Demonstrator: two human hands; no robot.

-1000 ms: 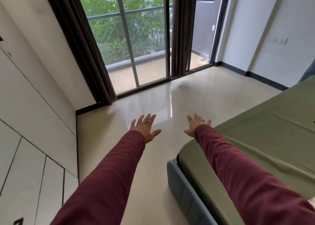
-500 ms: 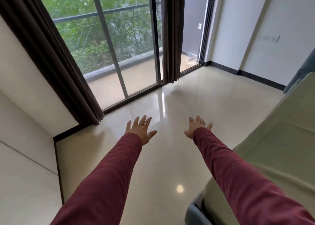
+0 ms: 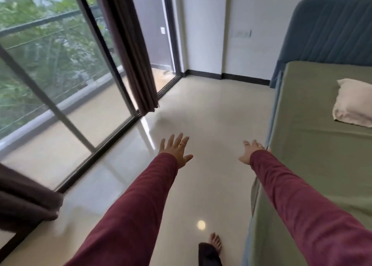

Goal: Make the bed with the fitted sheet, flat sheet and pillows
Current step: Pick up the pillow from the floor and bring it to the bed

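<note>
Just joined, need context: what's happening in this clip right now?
A person in maroon sleeves stands beside a bed, both arms stretched forward. The left hand and right hand are open and hold nothing; the right one is close to the mattress edge, and contact is unclear. A green sheet already covers the mattress, and one white pillow lies near the blue headboard.

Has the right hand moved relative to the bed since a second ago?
Cannot tell: the camera swung. The right hand lies beside the bed edge now, open, as before.
</note>
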